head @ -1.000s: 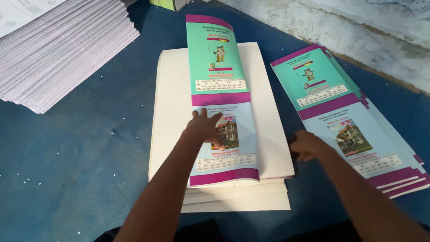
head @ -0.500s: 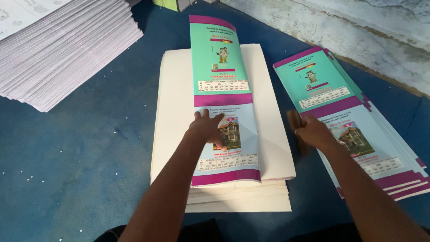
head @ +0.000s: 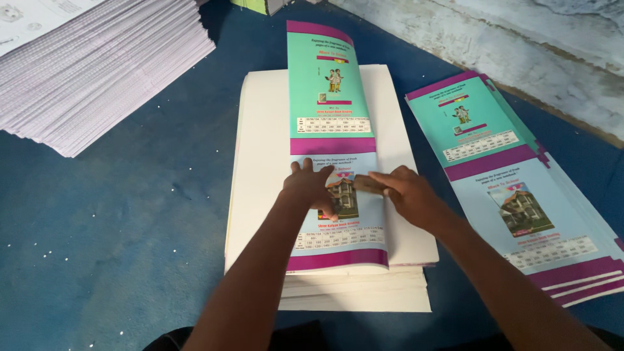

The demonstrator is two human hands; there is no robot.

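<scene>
A long printed cover sheet, teal above and pale blue below with purple bands, lies lengthwise on a stack of white paper. My left hand presses flat on the sheet's lower half, fingers spread over a house picture. My right hand rests on the sheet's right edge and grips a small brown block against the paper. Whether the block is wood or something else is unclear.
A pile of the same printed covers lies to the right on the blue surface. A tall stack of white sheets fills the upper left. A pale rough wall runs along the back right.
My right hand has moved left from the pile of covers onto the sheet on the white stack, now with the brown block. My left hand has stayed pressed on the sheet.
</scene>
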